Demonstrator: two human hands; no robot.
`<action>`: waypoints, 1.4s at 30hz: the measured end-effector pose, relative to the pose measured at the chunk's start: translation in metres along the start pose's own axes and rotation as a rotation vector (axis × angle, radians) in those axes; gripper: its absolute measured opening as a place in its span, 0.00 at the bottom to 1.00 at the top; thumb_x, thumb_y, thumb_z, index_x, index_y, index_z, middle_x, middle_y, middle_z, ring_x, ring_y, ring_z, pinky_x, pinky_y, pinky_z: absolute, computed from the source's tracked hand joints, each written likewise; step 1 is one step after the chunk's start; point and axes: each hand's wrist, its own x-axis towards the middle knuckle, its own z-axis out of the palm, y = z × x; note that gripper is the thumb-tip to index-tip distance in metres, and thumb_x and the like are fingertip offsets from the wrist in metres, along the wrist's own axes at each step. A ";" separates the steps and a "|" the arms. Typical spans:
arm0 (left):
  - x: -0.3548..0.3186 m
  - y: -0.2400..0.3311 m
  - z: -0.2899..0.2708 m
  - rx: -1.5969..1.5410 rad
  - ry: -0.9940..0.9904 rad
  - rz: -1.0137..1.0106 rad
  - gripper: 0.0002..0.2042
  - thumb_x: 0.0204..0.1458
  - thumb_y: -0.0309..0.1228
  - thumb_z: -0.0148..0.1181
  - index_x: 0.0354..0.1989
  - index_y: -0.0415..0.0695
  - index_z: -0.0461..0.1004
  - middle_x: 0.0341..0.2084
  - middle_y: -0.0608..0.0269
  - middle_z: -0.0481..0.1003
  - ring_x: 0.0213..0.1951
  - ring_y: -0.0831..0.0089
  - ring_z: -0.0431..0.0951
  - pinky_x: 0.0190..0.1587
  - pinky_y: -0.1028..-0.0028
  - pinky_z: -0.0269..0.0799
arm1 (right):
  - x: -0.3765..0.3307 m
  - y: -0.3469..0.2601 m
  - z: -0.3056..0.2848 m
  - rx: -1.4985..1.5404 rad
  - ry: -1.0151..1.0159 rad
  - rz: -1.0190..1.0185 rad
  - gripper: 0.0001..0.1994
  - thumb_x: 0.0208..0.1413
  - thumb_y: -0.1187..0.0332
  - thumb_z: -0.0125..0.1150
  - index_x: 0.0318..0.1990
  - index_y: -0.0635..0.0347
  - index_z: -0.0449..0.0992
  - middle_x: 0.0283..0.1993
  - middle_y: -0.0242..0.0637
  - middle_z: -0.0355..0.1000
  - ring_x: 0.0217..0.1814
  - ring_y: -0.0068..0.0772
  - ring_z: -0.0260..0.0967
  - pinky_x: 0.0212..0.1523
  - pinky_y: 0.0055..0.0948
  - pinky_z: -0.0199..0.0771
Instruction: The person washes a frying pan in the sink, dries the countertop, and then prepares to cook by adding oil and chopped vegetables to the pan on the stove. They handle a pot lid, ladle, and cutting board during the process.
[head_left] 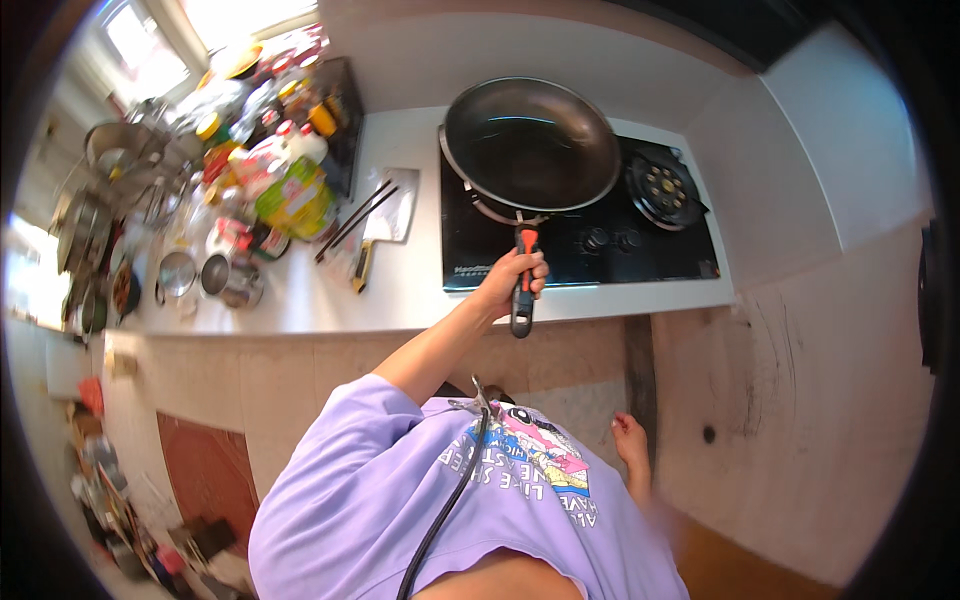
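My left hand (pixel 512 278) is closed around the orange-and-black handle of a large dark frying pan (pixel 530 145). The pan is empty and sits over the left burner of a black glass gas hob (pixel 600 255). My left arm reaches up from the purple sleeve to the counter's front edge. My right hand (pixel 630 438) hangs low beside my body, in front of the cabinet face. It is small in view and nothing shows in it.
A cleaver (pixel 385 220) and dark chopsticks (pixel 355 220) lie on the white counter (pixel 330 300) left of the hob. Further left are crowded bottles (pixel 290 190), metal cups (pixel 215 275) and pots. The right burner (pixel 660 188) is bare. A tiled wall stands at the right.
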 end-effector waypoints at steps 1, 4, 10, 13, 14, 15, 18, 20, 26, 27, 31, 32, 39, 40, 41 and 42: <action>0.000 -0.002 0.005 -0.016 0.026 -0.012 0.06 0.49 0.31 0.50 0.30 0.48 0.58 0.18 0.71 0.63 0.17 0.82 0.64 0.19 0.81 0.63 | 0.010 -0.003 -0.004 0.030 -0.024 -0.024 0.16 0.50 0.64 0.52 0.45 0.61 0.69 0.39 0.42 0.71 0.40 0.32 0.69 0.42 0.27 0.67; 0.000 -0.005 0.010 -0.004 0.077 -0.011 0.07 0.49 0.31 0.50 0.30 0.47 0.57 0.17 0.71 0.63 0.16 0.82 0.64 0.18 0.81 0.63 | 0.038 -0.020 -0.011 0.081 -0.100 -0.120 0.16 0.50 0.64 0.53 0.46 0.61 0.69 0.39 0.41 0.71 0.41 0.31 0.69 0.42 0.26 0.66; -0.012 0.001 0.021 0.109 0.190 0.012 0.12 0.51 0.37 0.49 0.40 0.47 0.58 0.24 0.67 0.68 0.22 0.79 0.69 0.19 0.82 0.65 | 0.075 -0.018 -0.001 -0.006 -0.215 -0.280 0.16 0.49 0.64 0.54 0.45 0.62 0.69 0.38 0.40 0.71 0.39 0.29 0.68 0.41 0.26 0.66; -0.028 -0.003 -0.010 0.185 0.137 0.041 0.27 0.52 0.44 0.46 0.58 0.46 0.48 0.41 0.58 0.68 0.40 0.71 0.71 0.40 0.71 0.67 | 0.077 -0.036 0.006 -0.065 -0.290 -0.287 0.17 0.48 0.64 0.54 0.45 0.62 0.69 0.37 0.41 0.71 0.39 0.32 0.69 0.40 0.27 0.66; -0.036 -0.006 -0.027 0.413 0.240 0.088 0.32 0.52 0.45 0.45 0.62 0.49 0.39 0.49 0.56 0.63 0.47 0.69 0.66 0.47 0.68 0.62 | 0.077 -0.037 0.008 -0.102 -0.298 -0.301 0.17 0.48 0.64 0.54 0.45 0.61 0.69 0.36 0.42 0.71 0.39 0.34 0.69 0.40 0.28 0.66; -0.048 -0.001 -0.043 0.524 0.264 0.151 0.30 0.52 0.44 0.47 0.61 0.48 0.45 0.50 0.56 0.63 0.48 0.68 0.65 0.47 0.68 0.63 | 0.078 -0.037 0.011 -0.134 -0.303 -0.314 0.17 0.48 0.63 0.54 0.45 0.61 0.69 0.36 0.43 0.71 0.39 0.35 0.69 0.40 0.28 0.66; -0.079 0.014 -0.130 1.446 0.707 0.633 0.17 0.42 0.27 0.55 0.44 0.48 0.70 0.45 0.57 0.68 0.47 0.60 0.67 0.50 0.69 0.62 | 0.073 -0.034 0.019 -0.223 -0.282 -0.316 0.17 0.48 0.62 0.53 0.44 0.61 0.69 0.37 0.45 0.71 0.39 0.38 0.69 0.40 0.30 0.67; -0.103 0.046 -0.184 1.746 0.884 0.757 0.20 0.38 0.21 0.51 0.43 0.49 0.70 0.51 0.58 0.63 0.48 0.58 0.64 0.50 0.66 0.62 | 0.064 -0.040 0.026 -0.255 -0.284 -0.285 0.18 0.48 0.61 0.54 0.44 0.61 0.70 0.37 0.45 0.71 0.39 0.39 0.69 0.40 0.31 0.67; -0.152 0.103 -0.245 2.027 0.670 0.548 0.22 0.35 0.18 0.48 0.44 0.43 0.67 0.50 0.61 0.63 0.47 0.57 0.63 0.48 0.67 0.63 | 0.029 -0.066 0.061 -0.295 -0.362 -0.236 0.18 0.47 0.61 0.54 0.44 0.60 0.69 0.38 0.45 0.71 0.40 0.39 0.69 0.41 0.31 0.67; -0.156 0.103 -0.247 2.032 0.689 0.513 0.22 0.34 0.18 0.48 0.44 0.43 0.67 0.49 0.62 0.64 0.46 0.58 0.64 0.47 0.67 0.64 | 0.024 -0.071 0.068 -0.284 -0.382 -0.214 0.18 0.47 0.61 0.54 0.45 0.60 0.69 0.38 0.45 0.71 0.40 0.39 0.69 0.41 0.31 0.67; -0.189 0.087 -0.246 2.094 0.728 0.473 0.21 0.33 0.20 0.50 0.43 0.44 0.68 0.43 0.63 0.68 0.42 0.62 0.66 0.43 0.66 0.65 | 0.005 -0.098 0.090 -0.296 -0.424 -0.232 0.18 0.47 0.62 0.53 0.45 0.60 0.69 0.39 0.46 0.70 0.41 0.40 0.69 0.42 0.32 0.67; -0.205 0.085 -0.245 2.116 0.714 0.487 0.21 0.34 0.21 0.50 0.43 0.44 0.68 0.43 0.63 0.68 0.41 0.62 0.66 0.43 0.65 0.64 | 0.002 -0.103 0.094 -0.319 -0.430 -0.248 0.18 0.47 0.62 0.53 0.45 0.60 0.69 0.40 0.46 0.70 0.42 0.40 0.69 0.42 0.32 0.67; -0.249 0.108 -0.283 2.081 0.942 0.620 0.22 0.36 0.22 0.48 0.47 0.39 0.63 0.52 0.53 0.60 0.54 0.53 0.57 0.54 0.60 0.54 | -0.008 -0.137 0.113 -0.386 -0.427 -0.310 0.18 0.47 0.62 0.53 0.45 0.59 0.69 0.41 0.46 0.69 0.42 0.42 0.68 0.42 0.33 0.67; -0.249 0.106 -0.285 2.063 0.907 0.619 0.22 0.37 0.22 0.48 0.46 0.39 0.63 0.53 0.53 0.59 0.55 0.51 0.56 0.55 0.60 0.53 | -0.009 -0.139 0.114 -0.386 -0.422 -0.319 0.18 0.47 0.62 0.53 0.45 0.59 0.69 0.42 0.46 0.69 0.43 0.42 0.68 0.42 0.33 0.67; -0.248 0.101 -0.282 2.034 0.908 0.622 0.22 0.36 0.21 0.48 0.46 0.40 0.64 0.52 0.53 0.60 0.55 0.52 0.56 0.54 0.60 0.54 | -0.011 -0.140 0.113 -0.386 -0.414 -0.323 0.18 0.47 0.62 0.53 0.45 0.59 0.69 0.42 0.46 0.69 0.43 0.42 0.68 0.43 0.33 0.67; -0.249 0.094 -0.276 2.005 0.909 0.625 0.21 0.36 0.21 0.49 0.45 0.40 0.64 0.52 0.53 0.60 0.54 0.53 0.57 0.54 0.60 0.54 | -0.014 -0.144 0.113 -0.399 -0.422 -0.318 0.18 0.47 0.62 0.53 0.45 0.59 0.69 0.43 0.46 0.68 0.43 0.42 0.67 0.43 0.33 0.66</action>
